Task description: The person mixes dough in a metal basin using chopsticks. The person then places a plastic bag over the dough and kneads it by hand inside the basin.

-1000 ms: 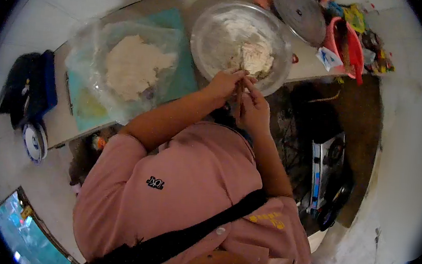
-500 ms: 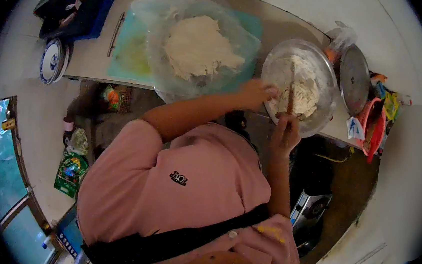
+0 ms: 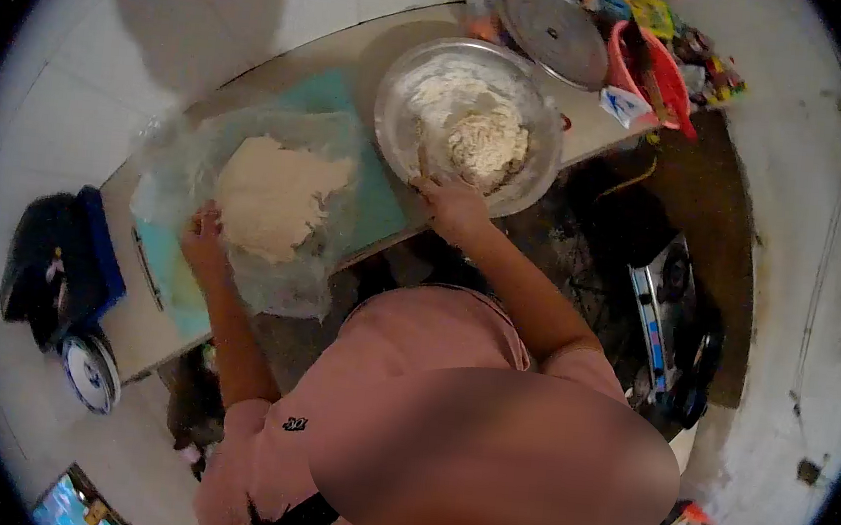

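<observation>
A clear plastic bag (image 3: pixel 288 286) lies open on a teal cutting board (image 3: pixel 382 199), with a broad heap of pale flour (image 3: pixel 271 194) on it. My left hand (image 3: pixel 206 242) is at the bag's left edge, its fingers closed on the plastic. To the right stands a round metal bowl (image 3: pixel 541 163) holding loose flour and a clumpy, partly wet flour mix (image 3: pixel 486 140). My right hand (image 3: pixel 453 210) is at the bowl's near rim, closed around brown wooden chopsticks (image 3: pixel 423 155) that lean against the inner wall.
Behind the bowl a round metal lid (image 3: pixel 553 32) leans by the wall, beside a red plastic basket (image 3: pixel 647 77). Plates (image 3: pixel 91 374) and a dark cap (image 3: pixel 45 265) sit at the counter's left end. A gas stove (image 3: pixel 671 314) stands low on the right.
The view has turned toward the right. My left hand has gone from the bowl to the bag's left edge. My right hand and the chopsticks have shifted to the bowl's near left side.
</observation>
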`<state>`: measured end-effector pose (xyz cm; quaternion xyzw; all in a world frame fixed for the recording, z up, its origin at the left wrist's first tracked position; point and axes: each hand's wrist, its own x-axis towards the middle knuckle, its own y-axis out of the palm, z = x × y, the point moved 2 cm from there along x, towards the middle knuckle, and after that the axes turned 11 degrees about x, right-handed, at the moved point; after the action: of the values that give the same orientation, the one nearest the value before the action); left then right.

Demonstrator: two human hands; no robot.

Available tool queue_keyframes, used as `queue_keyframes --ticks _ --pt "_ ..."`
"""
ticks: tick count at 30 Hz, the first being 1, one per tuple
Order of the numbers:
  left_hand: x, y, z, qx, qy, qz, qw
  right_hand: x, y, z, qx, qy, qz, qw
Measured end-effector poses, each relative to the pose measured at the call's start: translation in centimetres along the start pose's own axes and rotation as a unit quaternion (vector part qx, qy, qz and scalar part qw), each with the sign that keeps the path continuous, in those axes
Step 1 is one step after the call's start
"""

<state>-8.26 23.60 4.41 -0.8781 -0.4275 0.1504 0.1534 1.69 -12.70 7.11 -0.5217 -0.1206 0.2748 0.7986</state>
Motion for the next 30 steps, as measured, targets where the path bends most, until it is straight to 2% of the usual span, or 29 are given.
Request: queue_keyframes --ticks 2,6,8,11,13,14,17,20,21,22,23,24,25,26,27,28,29,30 --pt "-1.0 3.4 -1.6 -0.028 0.047 0.054 0.997 -0.4 0.4 -0.4 -0.004 -0.037 -0.014 0.999" --pt "-4.1 9.0 -6.1 -0.042 0.098 0.16 0.981 -1.7 -0.9 0.2 0.006 0.003 -0.051 0.999" --pt "-4.5 11.2 -6.1 -0.045 0.104 0.183 0.977 -1.9 -0.7 -0.6 0.022 0.015 -0.066 0.997" --pt "-6.3 13.3 -7.3 -0.017 0.095 0.224 0.97 -1.7 0.1 -1.2 0.016 -0.038 -0.112 0.993" --pt "-7.4 13.9 -7.6 0.022 0.1 0.234 0.967 -1.2 0.4 -1.5 0.016 -0.019 -0.038 0.999" --pt "-7.7 14.3 -7.2 0.044 0.109 0.232 0.965 -1.0 0.5 -1.8 0.017 -0.01 0.001 1.0" --pt "-9.0 15.1 -7.2 0.089 0.152 0.216 0.96 -1.3 0.7 -3.0 0.011 -0.084 -0.048 0.995" --pt "-10.4 16.2 -7.7 0.125 0.195 0.174 0.957 -2.9 -2.1 -5.6 0.17 -0.088 -0.034 0.981" --pt "-11.0 16.3 -7.9 0.136 0.201 0.145 0.959 -3.3 -1.8 -7.7 0.175 -0.111 -0.108 0.972" --pt "-12.0 16.7 -8.4 0.145 0.169 0.14 0.965 -3.7 -1.7 -9.9 0.185 -0.143 -0.173 0.957" --pt "-12.9 16.8 -8.8 0.15 0.124 0.117 0.974 -4.4 -4.0 -10.8 0.166 -0.09 -0.11 0.976" --pt "-12.7 17.6 -6.6 0.065 0.135 0.12 0.981 -5.1 -6.4 -11.6 0.136 -0.049 -0.044 0.989" --pt "-14.8 17.6 -9.1 0.134 0.18 0.12 0.967 -5.3 -6.2 -13.8 0.195 -0.07 -0.095 0.974" --pt "-15.3 18.6 -7.9 0.205 0.174 0.047 0.962 -4.8 -5.2 -16.6 0.135 -0.094 -0.08 0.983" --pt "-16.9 19.3 -8.7 0.147 0.157 0.04 0.976 -5.4 -9.8 -14.1 0.213 -0.062 -0.063 0.973" --pt "-18.5 20.1 -9.6 0.086 0.142 0.032 0.986 -4.9 -8.7 -16.3 0.305 -0.039 -0.064 0.949" --pt "-19.8 20.5 -9.9 0.094 0.195 0.007 0.976 -4.3 -7.8 -18.4 0.395 -0.018 -0.07 0.916" --pt "-21.0 21.0 -10.3 0.102 0.248 -0.02 0.963 -4.2 -8.8 -18.2 0.373 -0.059 -0.052 0.924"
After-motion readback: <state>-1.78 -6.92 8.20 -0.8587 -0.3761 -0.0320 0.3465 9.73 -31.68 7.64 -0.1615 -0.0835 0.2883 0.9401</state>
